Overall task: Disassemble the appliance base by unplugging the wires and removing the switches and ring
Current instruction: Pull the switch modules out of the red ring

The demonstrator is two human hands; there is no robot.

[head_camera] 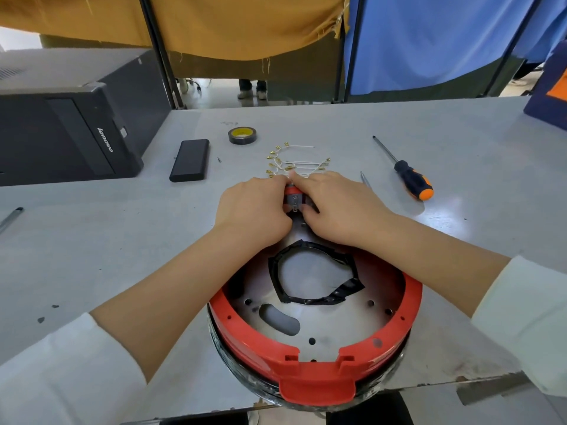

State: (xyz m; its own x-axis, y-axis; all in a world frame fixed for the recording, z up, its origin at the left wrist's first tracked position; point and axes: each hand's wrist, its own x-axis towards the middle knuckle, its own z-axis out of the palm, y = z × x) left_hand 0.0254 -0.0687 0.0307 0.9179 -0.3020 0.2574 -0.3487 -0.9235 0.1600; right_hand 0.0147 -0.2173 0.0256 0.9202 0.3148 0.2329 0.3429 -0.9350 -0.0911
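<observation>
- The red appliance base (313, 372) sits at the near edge of the table (445, 167), its metal plate up; every place below is told from this base.
- At the base's far rim, both hands close on a small switch (294, 200) with a grey body and metal terminal; the left hand (253, 210) curls its grip round the switch's left side; the right hand (334, 207) pinches it from the right, forefinger stretched over the top.
- The unplugged white wires (294, 162) with brass terminals lie just beyond the far rim; so the step in hand looks like freeing the switch.
- To do it well, I judge: squeeze the side clips evenly; push straight out through the rim; do not twist, lest the plastic tabs snap.
- A black taped ring (316, 276) lies on the plate, not yet removed.
- An orange-handled screwdriver (411, 179) rests beyond the base to the right, within reach for prying.
</observation>
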